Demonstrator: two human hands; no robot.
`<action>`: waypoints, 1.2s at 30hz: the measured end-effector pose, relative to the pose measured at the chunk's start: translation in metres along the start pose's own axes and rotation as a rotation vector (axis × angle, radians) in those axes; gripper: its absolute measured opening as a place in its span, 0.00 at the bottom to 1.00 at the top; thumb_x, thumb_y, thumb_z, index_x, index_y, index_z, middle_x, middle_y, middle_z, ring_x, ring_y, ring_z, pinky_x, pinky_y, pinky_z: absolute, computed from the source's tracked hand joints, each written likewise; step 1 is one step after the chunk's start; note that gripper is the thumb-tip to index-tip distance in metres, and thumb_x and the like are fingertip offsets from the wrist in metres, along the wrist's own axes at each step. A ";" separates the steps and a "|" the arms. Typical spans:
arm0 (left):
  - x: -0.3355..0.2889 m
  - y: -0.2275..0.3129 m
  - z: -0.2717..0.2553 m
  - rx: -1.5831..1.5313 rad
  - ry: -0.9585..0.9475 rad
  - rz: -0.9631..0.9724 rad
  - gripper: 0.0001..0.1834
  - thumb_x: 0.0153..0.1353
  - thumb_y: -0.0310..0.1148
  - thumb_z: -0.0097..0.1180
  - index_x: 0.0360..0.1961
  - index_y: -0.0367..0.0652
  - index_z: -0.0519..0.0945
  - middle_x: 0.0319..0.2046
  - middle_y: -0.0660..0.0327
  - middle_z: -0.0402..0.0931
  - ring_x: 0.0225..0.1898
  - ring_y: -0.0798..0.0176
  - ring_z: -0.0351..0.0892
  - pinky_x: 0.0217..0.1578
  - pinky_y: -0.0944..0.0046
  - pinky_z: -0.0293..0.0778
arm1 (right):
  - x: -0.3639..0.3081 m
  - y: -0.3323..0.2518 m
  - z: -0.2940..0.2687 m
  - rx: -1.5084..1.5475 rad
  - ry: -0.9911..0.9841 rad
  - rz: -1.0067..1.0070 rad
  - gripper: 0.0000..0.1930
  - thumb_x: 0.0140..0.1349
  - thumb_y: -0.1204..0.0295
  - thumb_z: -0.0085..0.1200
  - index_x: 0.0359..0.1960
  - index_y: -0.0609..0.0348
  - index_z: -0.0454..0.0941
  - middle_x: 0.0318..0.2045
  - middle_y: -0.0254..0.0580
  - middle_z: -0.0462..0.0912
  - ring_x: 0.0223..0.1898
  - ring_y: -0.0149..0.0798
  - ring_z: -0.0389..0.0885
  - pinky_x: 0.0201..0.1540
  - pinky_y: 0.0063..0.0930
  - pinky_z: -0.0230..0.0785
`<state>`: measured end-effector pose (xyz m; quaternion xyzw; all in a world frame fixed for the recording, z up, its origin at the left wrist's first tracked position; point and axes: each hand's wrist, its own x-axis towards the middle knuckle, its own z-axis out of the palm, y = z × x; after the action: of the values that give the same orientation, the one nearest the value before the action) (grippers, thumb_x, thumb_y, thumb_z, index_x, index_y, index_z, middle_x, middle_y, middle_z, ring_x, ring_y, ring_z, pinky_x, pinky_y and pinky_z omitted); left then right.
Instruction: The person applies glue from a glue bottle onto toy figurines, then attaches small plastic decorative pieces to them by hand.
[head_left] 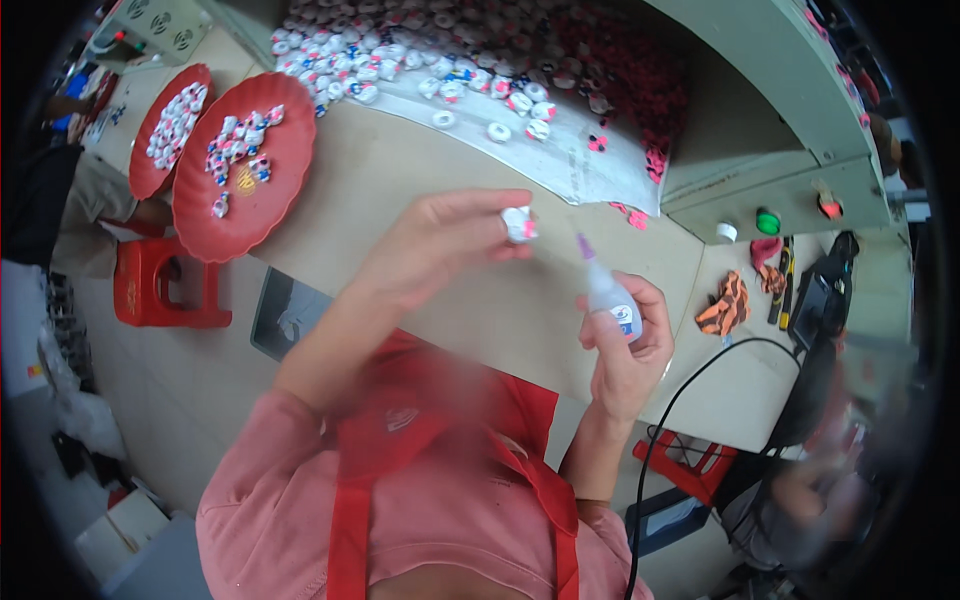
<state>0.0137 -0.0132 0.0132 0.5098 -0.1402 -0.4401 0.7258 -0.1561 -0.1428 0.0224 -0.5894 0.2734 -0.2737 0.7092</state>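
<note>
At ten o'clock, a red oval plate (285, 185) is carrying a loose cluster of small white, pink and blue pieces. Right of it, the left hand (430, 245) is reaching over the worktop (385, 155), its fingertips closing in a pinch on a small white-and-pink piece (519, 226) just off centre, toward one o'clock. That piece is probably weighing almost nothing, and its smooth-looking rounded edge could be slipping if pinched crookedly; holding it by opposite sides of the rim is leaving its face free. Beyond, at twelve o'clock, a heap of similar pieces (400, 45) is lying on a white sheet (570, 165). At three o'clock, the right hand (640, 350) is wrapping thumb and fingers around a translucent squeeze bottle (603, 285), its purple nozzle (586, 246) pointing toward eleven o'clock, apart from the piece. The bottle is likely being light and yielding, so gripping its body loosely is suiting it best.
</note>
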 end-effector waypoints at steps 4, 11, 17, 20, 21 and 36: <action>-0.012 -0.014 0.029 0.020 0.053 0.097 0.18 0.56 0.19 0.51 0.49 0.33 0.71 0.44 0.51 0.74 0.43 0.62 0.76 0.43 0.68 0.74 | -0.016 -0.006 0.015 -0.240 0.119 -0.338 0.15 0.50 0.75 0.55 0.39 0.68 0.71 0.31 0.41 0.75 0.27 0.26 0.72 0.28 0.16 0.64; -0.020 -0.024 0.025 0.064 0.044 0.325 0.18 0.52 0.16 0.54 0.46 0.30 0.71 0.45 0.54 0.74 0.44 0.64 0.75 0.44 0.68 0.72 | -0.021 -0.014 0.027 -0.454 0.048 -0.603 0.11 0.45 0.82 0.54 0.32 0.65 0.70 0.21 0.43 0.78 0.19 0.29 0.75 0.23 0.17 0.66; -0.023 -0.023 0.022 0.040 0.073 0.378 0.17 0.50 0.12 0.54 0.43 0.32 0.71 0.44 0.49 0.72 0.44 0.59 0.76 0.44 0.64 0.74 | -0.021 -0.015 0.031 -0.485 0.020 -0.604 0.10 0.45 0.83 0.53 0.31 0.65 0.70 0.18 0.41 0.76 0.16 0.28 0.73 0.20 0.17 0.63; -0.023 -0.023 0.021 0.016 0.051 0.357 0.16 0.51 0.15 0.54 0.44 0.32 0.72 0.45 0.54 0.73 0.46 0.64 0.74 0.46 0.66 0.73 | -0.019 -0.015 0.032 -0.493 0.015 -0.601 0.10 0.44 0.83 0.54 0.31 0.65 0.70 0.18 0.41 0.76 0.16 0.29 0.73 0.20 0.17 0.63; -0.023 -0.023 0.020 0.032 0.048 0.370 0.16 0.51 0.15 0.54 0.43 0.32 0.72 0.45 0.54 0.72 0.46 0.64 0.74 0.46 0.66 0.73 | -0.019 -0.015 0.033 -0.488 0.012 -0.605 0.11 0.44 0.83 0.54 0.31 0.64 0.71 0.18 0.40 0.76 0.16 0.30 0.73 0.20 0.17 0.63; -0.018 -0.019 0.018 -0.032 0.039 0.218 0.16 0.51 0.15 0.52 0.43 0.33 0.71 0.44 0.52 0.74 0.44 0.62 0.76 0.44 0.68 0.73 | -0.014 -0.020 0.026 -0.480 -0.008 -0.629 0.10 0.42 0.84 0.53 0.30 0.64 0.72 0.19 0.41 0.76 0.16 0.32 0.74 0.20 0.19 0.65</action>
<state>-0.0179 -0.0125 0.0091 0.4886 -0.1736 -0.3507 0.7799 -0.1484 -0.1181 0.0469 -0.7945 0.1330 -0.4035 0.4338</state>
